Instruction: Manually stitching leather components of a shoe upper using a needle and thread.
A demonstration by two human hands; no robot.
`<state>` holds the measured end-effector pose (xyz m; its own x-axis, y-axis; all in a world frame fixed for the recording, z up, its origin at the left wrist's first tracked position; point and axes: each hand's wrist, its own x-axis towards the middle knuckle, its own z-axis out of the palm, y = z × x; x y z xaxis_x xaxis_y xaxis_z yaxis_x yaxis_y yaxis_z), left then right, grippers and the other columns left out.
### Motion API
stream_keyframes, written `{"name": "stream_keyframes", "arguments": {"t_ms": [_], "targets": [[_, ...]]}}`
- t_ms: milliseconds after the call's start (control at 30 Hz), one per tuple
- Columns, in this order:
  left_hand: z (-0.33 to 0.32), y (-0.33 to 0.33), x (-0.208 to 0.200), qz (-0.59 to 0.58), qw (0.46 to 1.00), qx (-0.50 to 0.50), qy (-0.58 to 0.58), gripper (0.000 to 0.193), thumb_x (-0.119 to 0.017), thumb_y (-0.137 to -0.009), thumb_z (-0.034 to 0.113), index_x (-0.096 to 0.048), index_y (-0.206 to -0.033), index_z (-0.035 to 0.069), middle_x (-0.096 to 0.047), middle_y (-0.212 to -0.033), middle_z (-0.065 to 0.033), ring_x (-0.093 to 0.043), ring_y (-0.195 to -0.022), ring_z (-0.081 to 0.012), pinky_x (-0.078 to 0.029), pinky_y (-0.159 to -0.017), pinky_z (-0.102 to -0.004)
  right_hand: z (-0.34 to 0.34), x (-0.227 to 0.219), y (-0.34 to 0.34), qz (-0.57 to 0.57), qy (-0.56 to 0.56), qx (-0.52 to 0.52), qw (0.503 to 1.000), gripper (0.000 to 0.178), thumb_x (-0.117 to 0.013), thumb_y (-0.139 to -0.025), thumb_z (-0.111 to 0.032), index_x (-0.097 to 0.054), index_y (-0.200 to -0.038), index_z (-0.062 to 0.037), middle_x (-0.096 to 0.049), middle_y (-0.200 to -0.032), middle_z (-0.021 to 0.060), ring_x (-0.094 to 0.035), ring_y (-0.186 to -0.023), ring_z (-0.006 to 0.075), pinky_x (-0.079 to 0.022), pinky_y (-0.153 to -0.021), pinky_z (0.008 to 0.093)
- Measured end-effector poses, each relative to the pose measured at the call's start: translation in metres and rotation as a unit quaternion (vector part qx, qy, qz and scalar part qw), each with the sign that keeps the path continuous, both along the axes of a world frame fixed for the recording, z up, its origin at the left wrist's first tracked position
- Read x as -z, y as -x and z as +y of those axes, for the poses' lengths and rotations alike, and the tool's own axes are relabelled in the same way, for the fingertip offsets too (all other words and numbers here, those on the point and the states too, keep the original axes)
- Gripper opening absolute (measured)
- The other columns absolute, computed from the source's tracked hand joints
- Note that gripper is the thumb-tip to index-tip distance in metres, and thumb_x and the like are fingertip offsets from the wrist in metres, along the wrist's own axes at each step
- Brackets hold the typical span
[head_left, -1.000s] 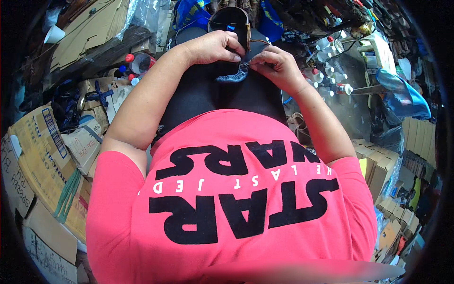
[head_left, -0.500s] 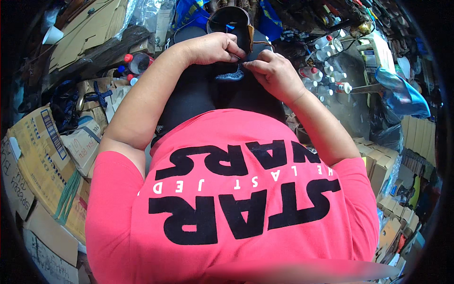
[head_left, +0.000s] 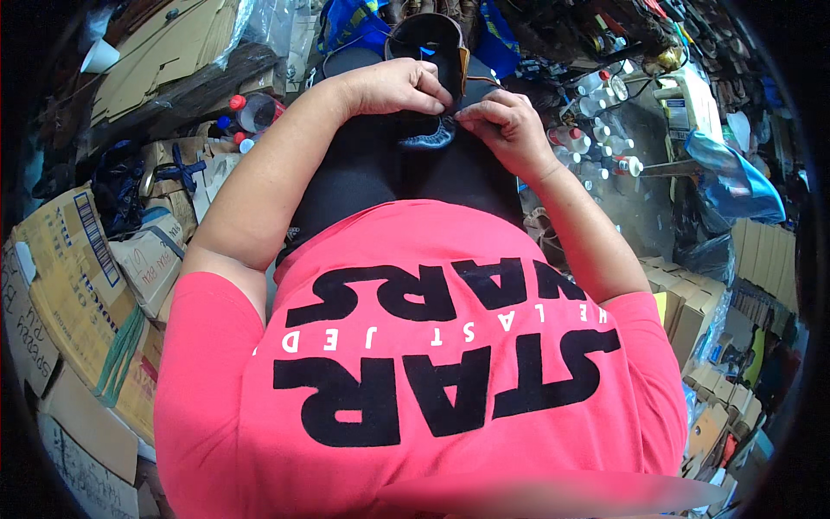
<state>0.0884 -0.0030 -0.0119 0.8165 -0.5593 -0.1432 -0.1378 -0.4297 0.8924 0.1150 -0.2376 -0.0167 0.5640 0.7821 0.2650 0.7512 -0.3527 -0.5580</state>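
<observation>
Both hands' fingers [head_left: 437, 102] pinched together on dark shoe [head_left: 428, 134] edge, on lap.

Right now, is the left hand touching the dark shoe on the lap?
Touching. The head view shows the left hand with its fingertips pressed onto the dark shoe, no gap between them; the right hand pinches the same spot.

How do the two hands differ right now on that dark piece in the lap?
The left hand lies knuckles-up over the top of the dark piece; the right hand comes in from the side. The left hand sits farther from the body, the right hand nearer. Both are bare and pinch the piece at its upper edge, fingertips nearly meeting.
</observation>
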Motion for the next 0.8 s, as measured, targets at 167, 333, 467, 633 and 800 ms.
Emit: {"name": "stream_keyframes", "arguments": {"t_ms": [167, 333, 467, 633, 800], "targets": [[-0.004, -0.001, 0.007, -0.011, 0.999, -0.037, -0.001, 0.025, -0.068, -0.079, 0.021, -0.068, -0.094, 0.001, -0.052, -0.082, -0.0039, -0.053, -0.083, -0.0168, -0.04, -0.078, -0.0285, 0.001, 0.002, 0.001, -0.03, -0.015, 0.0, 0.999, 0.01, -0.07, -0.075, -0.014, -0.07, -0.085, -0.0177, -0.059, -0.075, 0.0006, -0.057, -0.075, 0.0208, -0.041, -0.07, 0.0327], [-0.004, -0.002, 0.007, -0.013, 0.999, -0.041, -0.007, 0.024, -0.068, -0.079, 0.02, -0.068, -0.094, 0.001, -0.052, -0.082, -0.0044, -0.053, -0.083, -0.017, -0.04, -0.077, -0.0287, 0.002, 0.0, 0.002, -0.049, -0.019, -0.008, 0.999, 0.014, -0.072, -0.073, -0.01, -0.07, -0.086, -0.0154, -0.059, -0.074, 0.0013, -0.056, -0.074, 0.0213, -0.043, -0.066, 0.0322], [-0.003, -0.001, 0.0, -0.018, 0.999, -0.013, -0.029, 0.024, -0.065, -0.079, 0.017, -0.068, -0.099, 0.002, -0.048, -0.08, -0.004, -0.051, -0.08, -0.0168, -0.04, -0.076, -0.0281, 0.002, -0.007, 0.006, -0.066, 0.002, -0.012, 0.998, 0.015, -0.069, -0.075, -0.012, -0.07, -0.088, -0.0186, -0.058, -0.075, 0.0013, -0.056, -0.073, 0.022, -0.042, -0.069, 0.0338], [-0.002, -0.001, -0.001, -0.008, 0.999, 0.007, -0.046, 0.026, -0.063, -0.08, 0.014, -0.067, -0.104, 0.003, -0.044, -0.078, -0.0035, -0.049, -0.077, -0.016, -0.04, -0.075, -0.0269, 0.002, -0.014, 0.007, -0.066, 0.053, -0.026, 0.996, 0.017, -0.066, -0.076, -0.013, -0.069, -0.091, -0.0208, -0.059, -0.077, 0.0021, -0.058, -0.077, 0.0223, -0.042, -0.07, 0.0361], [0.001, -0.003, 0.003, -0.009, 1.0, 0.0, -0.021, 0.026, -0.066, -0.078, 0.017, -0.069, -0.1, 0.004, -0.046, -0.079, -0.0034, -0.05, -0.078, -0.0163, -0.041, -0.075, -0.0285, 0.0, -0.012, 0.001, -0.017, 0.049, -0.021, 0.998, 0.014, -0.067, -0.077, -0.011, -0.07, -0.089, -0.0166, -0.061, -0.079, 0.0052, -0.061, -0.075, 0.0238, -0.046, -0.069, 0.0347]]}}
